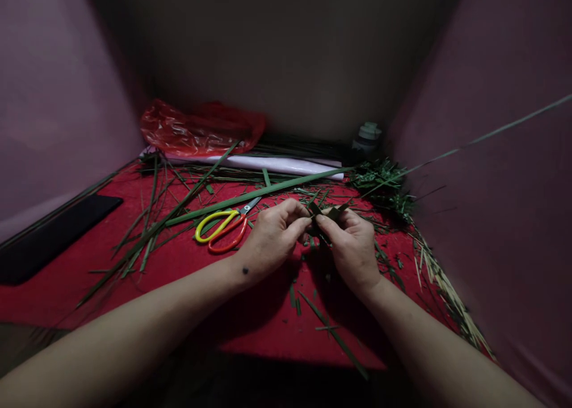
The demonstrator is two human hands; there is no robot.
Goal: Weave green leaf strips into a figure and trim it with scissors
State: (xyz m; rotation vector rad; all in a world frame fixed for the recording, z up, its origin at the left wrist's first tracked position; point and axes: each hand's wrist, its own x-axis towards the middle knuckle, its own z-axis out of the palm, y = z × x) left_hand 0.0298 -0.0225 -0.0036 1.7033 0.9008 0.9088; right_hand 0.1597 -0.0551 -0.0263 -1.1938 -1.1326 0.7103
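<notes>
Two bare hands are at work over a red surface (pixel 176 266), and the item between them is a small piece of dark green leaf strips (pixel 315 209). It is held near the middle of the surface, in front of the person; whether it touches the surface cannot be determined from where I stand.

Orientation: the plainest strip slants, its upper end pointing away from the person and to the left, its lower end running back toward the person and to the right. A second end points away and to the right, beside the right fingers. The long axis of the whole piece is partly covered by the fingers and cannot be stated.

The left hand (pixel 274 230) pinches the piece between thumb and forefinger. The right hand (pixel 355 241) grips it with the thumb on the near side; the other fingertips are hidden from me.

Scissors (pixel 245 209) lie just beside the left hand, blades pointing away and to the right. A long leaf blade (pixel 259 196) lies beyond them, its axis crossing the surface obliquely. Leafy sprigs (pixel 384 187) are heaped beyond the right hand.
</notes>
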